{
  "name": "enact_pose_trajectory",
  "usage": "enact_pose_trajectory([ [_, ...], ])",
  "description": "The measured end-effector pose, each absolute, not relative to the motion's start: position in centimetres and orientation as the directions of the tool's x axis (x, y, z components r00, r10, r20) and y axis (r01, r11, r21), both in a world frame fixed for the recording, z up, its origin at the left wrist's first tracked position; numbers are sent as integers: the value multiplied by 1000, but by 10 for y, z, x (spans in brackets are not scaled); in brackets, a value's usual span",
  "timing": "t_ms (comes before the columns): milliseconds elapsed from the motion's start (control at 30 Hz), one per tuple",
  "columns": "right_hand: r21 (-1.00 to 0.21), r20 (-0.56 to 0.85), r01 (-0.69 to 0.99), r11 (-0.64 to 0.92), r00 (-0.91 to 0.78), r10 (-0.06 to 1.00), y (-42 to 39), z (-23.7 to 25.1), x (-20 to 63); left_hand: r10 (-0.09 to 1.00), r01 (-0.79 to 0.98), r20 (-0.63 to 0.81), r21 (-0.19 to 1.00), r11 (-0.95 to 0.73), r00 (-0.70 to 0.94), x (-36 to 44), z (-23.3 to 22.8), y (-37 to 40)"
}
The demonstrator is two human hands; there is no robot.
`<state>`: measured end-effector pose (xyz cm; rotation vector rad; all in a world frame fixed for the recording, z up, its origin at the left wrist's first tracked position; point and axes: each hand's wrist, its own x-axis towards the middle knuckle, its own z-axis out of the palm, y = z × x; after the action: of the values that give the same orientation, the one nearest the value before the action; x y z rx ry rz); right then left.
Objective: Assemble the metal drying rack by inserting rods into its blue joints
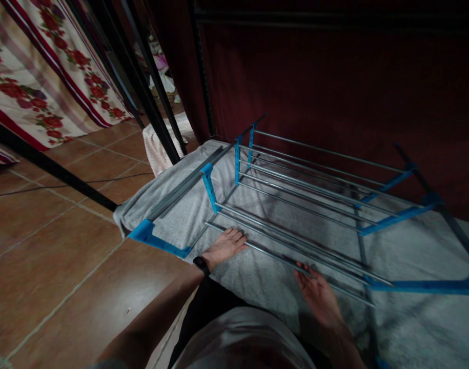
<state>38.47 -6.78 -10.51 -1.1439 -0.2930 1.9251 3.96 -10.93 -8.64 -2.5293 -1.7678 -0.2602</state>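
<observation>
My left hand (227, 247), with a dark band at the wrist, is closed over a thin metal rod (270, 253) near its left end. Farther right, my right hand (318, 293) holds the same rod between its fingers, palm turned partly up. The rod lies roughly level along the near side of a rack (296, 175) made of metal tubes and blue plastic brackets. Both rod ends appear apart from the brackets. One blue bracket (159, 240) is at the rack's near left corner; another (422, 286) lies at the right.
A grey cloth (414, 328) covers the surface beneath the rack. Dark metal posts (142, 82) rise on the left, beside a tiled floor (57, 241). A dark red panel (334, 87) stands behind, and a flowered curtain (53, 66) hangs at the upper left.
</observation>
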Motion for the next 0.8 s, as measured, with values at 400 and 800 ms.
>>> enact_pose_trajectory([
  [400, -544, -637, -563, -622, -206, 743, -67, -101, 382, 933, 937, 135, 54, -344, 335, 40, -88, -110],
  [800, -578, -626, -540, -612, -189, 757, -68, -106, 382, 929, 930, 150, 97, -355, 339, 39, -88, -109],
])
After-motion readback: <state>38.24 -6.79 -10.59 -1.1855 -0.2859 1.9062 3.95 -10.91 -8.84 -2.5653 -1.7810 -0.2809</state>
